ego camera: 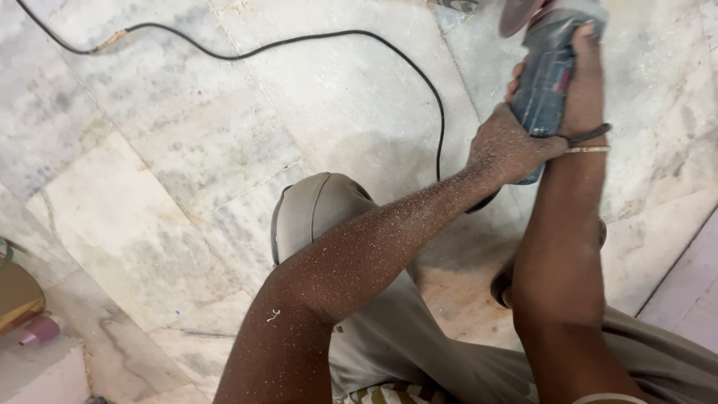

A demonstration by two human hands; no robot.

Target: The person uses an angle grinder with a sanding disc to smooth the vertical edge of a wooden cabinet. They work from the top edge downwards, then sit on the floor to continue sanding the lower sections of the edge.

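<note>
Pale marble floor tiles (187, 135) fill my view, dusty and veined. My left hand (508, 146) is wrapped around the rear of the blue-grey angle grinder (550, 71), and my right hand (583, 82) is clamped along its body nearer the disc, at the top right just above the floor. I judge the grinder heavy, rigid and liable to kick, so both grips belong on the body, clear of the disc. Its black cord (299, 41) loops across the tiles behind my bent knee (314, 213), well apart from a pink cap (41, 329) at the left edge

dust-speckled bare arms (374, 247), wrist bangles (588, 142), perhaps khaki trousers (389, 337)
</note>
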